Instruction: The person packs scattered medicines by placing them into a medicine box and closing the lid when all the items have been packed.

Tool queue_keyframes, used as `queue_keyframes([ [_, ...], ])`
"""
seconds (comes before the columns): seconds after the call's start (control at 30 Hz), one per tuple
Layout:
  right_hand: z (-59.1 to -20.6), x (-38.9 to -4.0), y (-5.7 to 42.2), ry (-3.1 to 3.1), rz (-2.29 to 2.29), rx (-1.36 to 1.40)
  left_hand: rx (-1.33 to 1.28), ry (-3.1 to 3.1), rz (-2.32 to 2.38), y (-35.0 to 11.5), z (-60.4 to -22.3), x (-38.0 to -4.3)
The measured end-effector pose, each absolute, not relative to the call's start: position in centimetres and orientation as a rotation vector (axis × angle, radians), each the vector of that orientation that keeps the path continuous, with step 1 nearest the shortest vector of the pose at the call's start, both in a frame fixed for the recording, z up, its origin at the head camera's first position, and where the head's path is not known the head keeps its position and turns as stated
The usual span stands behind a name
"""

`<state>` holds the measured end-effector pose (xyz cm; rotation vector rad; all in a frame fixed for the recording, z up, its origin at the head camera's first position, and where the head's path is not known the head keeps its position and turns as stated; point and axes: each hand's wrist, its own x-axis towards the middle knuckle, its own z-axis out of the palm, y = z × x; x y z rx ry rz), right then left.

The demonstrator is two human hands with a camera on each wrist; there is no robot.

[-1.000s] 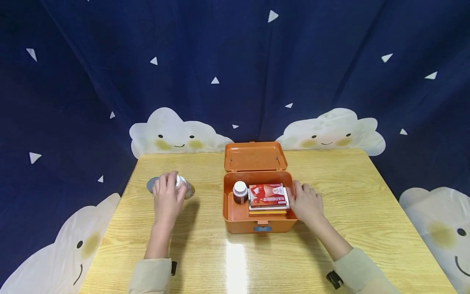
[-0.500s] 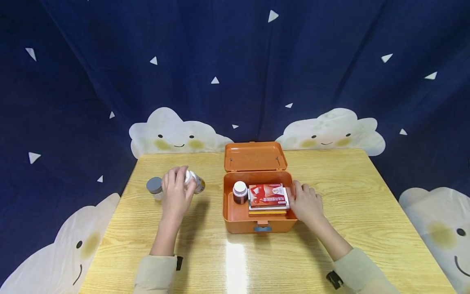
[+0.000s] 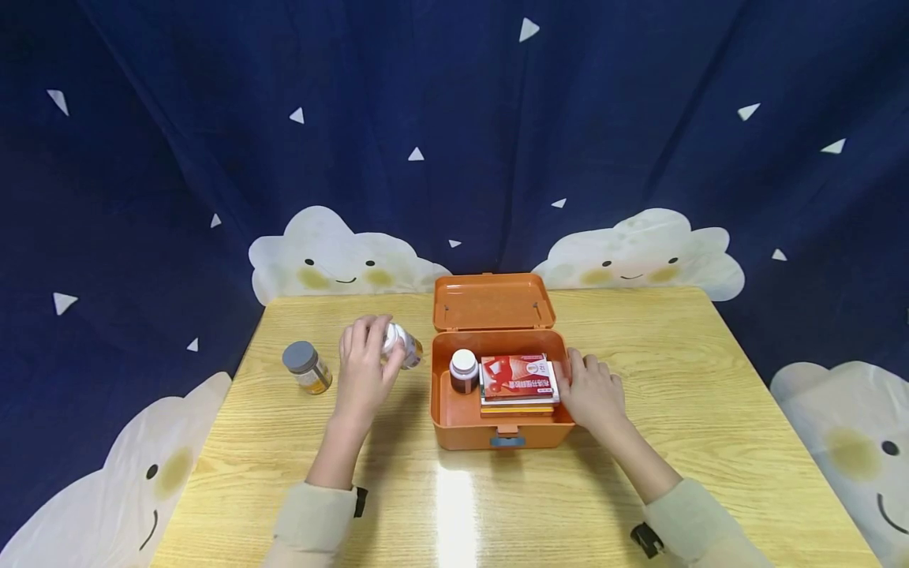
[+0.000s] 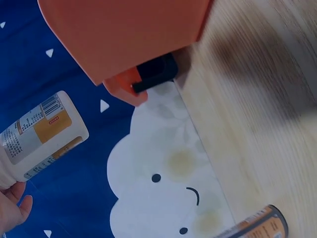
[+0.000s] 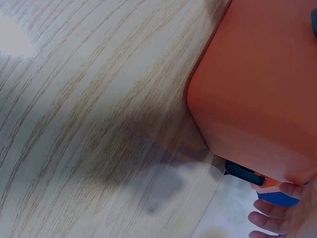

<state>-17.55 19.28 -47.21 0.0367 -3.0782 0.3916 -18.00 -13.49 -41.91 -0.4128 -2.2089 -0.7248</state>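
Observation:
My left hand (image 3: 365,369) grips a white pill bottle (image 3: 408,349) by its cap end, just left of the orange medicine box (image 3: 454,436). In the left wrist view, the bottle's printed label (image 4: 49,121) faces the camera and the bottle is tilted. My right hand (image 3: 595,393) holds the medicine box at its right rim, thumb over the edge and fingers (image 5: 270,223) outside. The box's lid (image 3: 493,304) is folded back. Inside stand a dark bottle with a white cap (image 3: 465,374) and a stack of medicine packets topped by a red carton (image 3: 517,376).
A grey-capped bottle with yellowish contents (image 3: 308,368) stands on the wooden table (image 3: 270,465) to the left. A blue-grey latch (image 3: 507,442) is on the box's front. A dark blue cloth with clouds (image 3: 483,142) hangs behind the table.
My left hand has carried the white pill bottle rightward, closer to the medicine box. The grey-capped bottle, earlier partly behind that hand, is now uncovered. My right hand has stayed put.

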Motion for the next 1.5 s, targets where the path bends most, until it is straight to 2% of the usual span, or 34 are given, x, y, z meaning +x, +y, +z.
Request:
queue_keyframes([
  [0.57,-47.1,-17.5,19.3,-3.085,0.409,0.034,-0.563,-2.236,-0.667,-10.4,-42.3,-18.1],
  [1.5,-47.3,-17.5,19.2,-3.058,0.419,0.026,-0.783,-2.378,-0.576,-8.0,-44.6,-17.5],
])
